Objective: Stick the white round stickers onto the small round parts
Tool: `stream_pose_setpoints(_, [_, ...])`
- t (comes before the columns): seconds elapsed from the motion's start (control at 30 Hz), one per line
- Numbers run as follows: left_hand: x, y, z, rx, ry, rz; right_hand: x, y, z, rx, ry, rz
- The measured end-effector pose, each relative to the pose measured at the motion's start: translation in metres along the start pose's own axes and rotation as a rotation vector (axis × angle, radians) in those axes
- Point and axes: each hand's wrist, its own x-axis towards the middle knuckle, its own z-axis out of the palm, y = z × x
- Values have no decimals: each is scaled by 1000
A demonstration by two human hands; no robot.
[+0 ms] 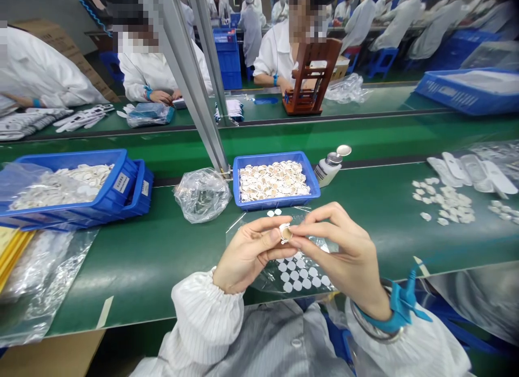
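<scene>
Between my hands is a small round white plastic part with a tan centre and little tabs on its rim. My left hand pinches it from the left between thumb and fingers. From the right, the fingertips of my right hand press at its edge; whether they also hold something tiny is hidden. Below them lies a clear plastic sheet bearing rows of white round discs. Two more white discs lie just beyond my fingers. Straight ahead, a blue tray is filled with similar round parts.
A crumpled clear bag and a metal post stand left of the tray, a white dispenser bottle right. Stacked blue bins are far left. Loose white parts lie right. Co-workers sit across the green bench.
</scene>
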Motion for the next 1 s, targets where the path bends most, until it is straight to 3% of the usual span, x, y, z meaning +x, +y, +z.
stream_pose_setpoints(0.5, [-10,-3,11,241,166,142,-4,-7,-3,-44,89,-58])
stream_pose_setpoints(1.0, [-17,-9,14,265,123,134,3,-5,-12,69,-76,33])
